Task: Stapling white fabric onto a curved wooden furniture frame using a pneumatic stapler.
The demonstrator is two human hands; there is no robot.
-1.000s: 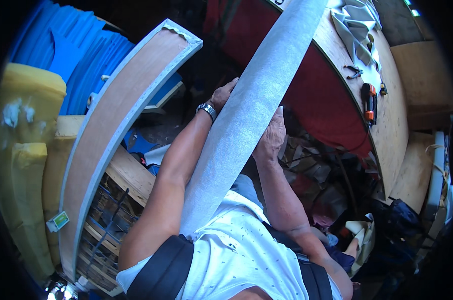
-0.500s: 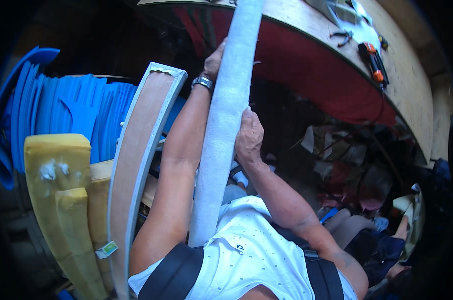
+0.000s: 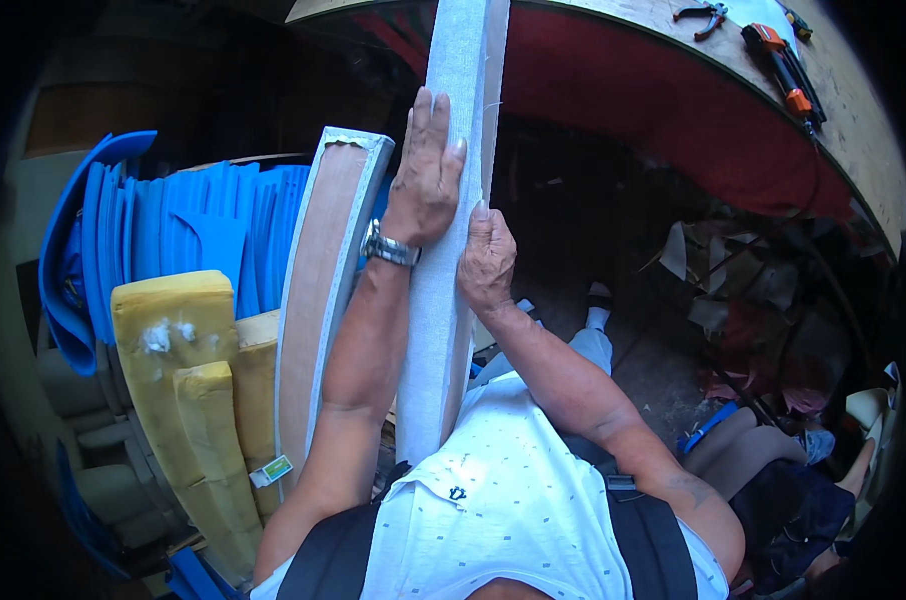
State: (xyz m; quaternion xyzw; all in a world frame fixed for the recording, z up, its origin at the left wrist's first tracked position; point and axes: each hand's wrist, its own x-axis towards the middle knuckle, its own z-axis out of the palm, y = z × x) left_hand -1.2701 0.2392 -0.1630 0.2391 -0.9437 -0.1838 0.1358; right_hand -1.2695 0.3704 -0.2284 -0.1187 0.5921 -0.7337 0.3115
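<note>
Grey-white fabric-covered long panel [image 3: 435, 320] runs from the torso up past the bench [image 3: 858, 120] edge and out of view at top. Left hand [image 3: 426, 190] flat on its upper face, fingers extended, not wrapped round it. Right hand [image 3: 488, 258] at its right edge, fingers curled; can't tell if clamped. Second curved panel [image 3: 318, 270], wood-faced, left of left forearm. Yellow foam [image 3: 168, 370] beyond that. Pliers [image 3: 705, 18] and orange-black tool [image 3: 783, 70] on bench.

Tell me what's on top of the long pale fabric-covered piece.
The left hand lies outstretched on the piece; the right hand is at its right edge. Fabric beneath the left hand is covered and can't be seen.
</note>
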